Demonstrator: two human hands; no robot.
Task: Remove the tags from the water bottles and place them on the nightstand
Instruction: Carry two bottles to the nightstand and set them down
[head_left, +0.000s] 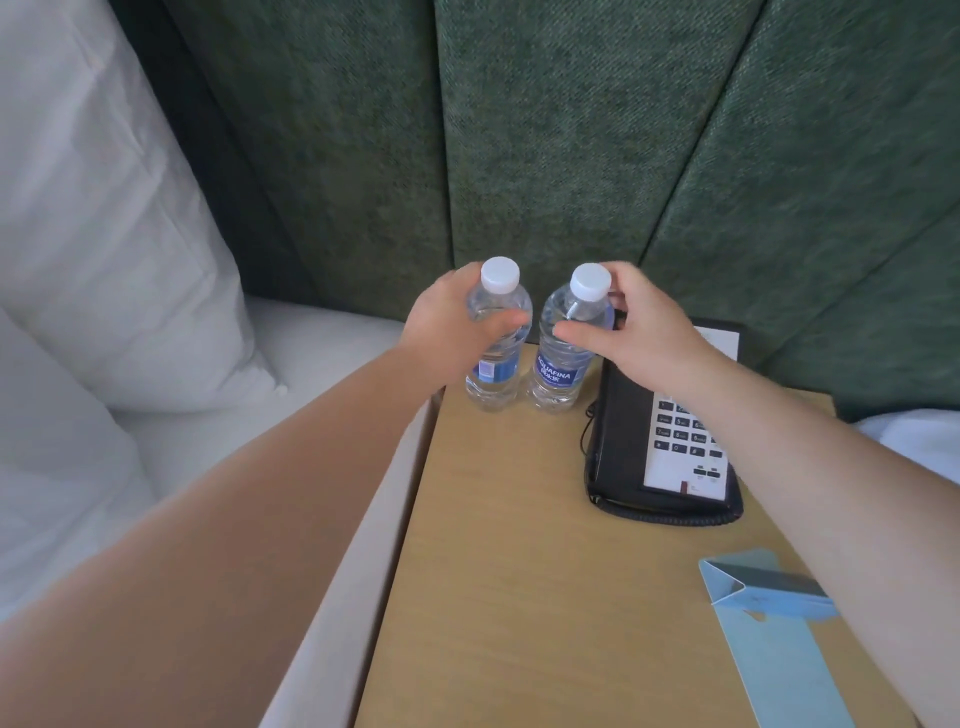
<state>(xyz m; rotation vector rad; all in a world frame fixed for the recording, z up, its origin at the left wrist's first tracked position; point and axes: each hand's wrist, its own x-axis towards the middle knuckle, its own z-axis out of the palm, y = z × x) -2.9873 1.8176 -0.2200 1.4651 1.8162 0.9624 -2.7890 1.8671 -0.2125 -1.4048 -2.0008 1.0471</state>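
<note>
Two clear water bottles with white caps and blue labels stand upright side by side at the back left of the wooden nightstand (519, 545). My left hand (452, 327) wraps around the upper body of the left bottle (496, 358). My right hand (639, 332) is at the neck of the right bottle (563, 364), thumb in front and fingers behind the cap; the fingers look loose around it. No tag shows on either bottle neck. A light blue folded paper tag (769, 613) lies at the nightstand's front right, partly under my right forearm.
A black desk phone (670, 441) with a white keypad and coiled cord sits right of the bottles. Green padded wall panels (545, 156) rise behind. White pillows (93, 234) and bedding lie to the left, more white bedding at the far right.
</note>
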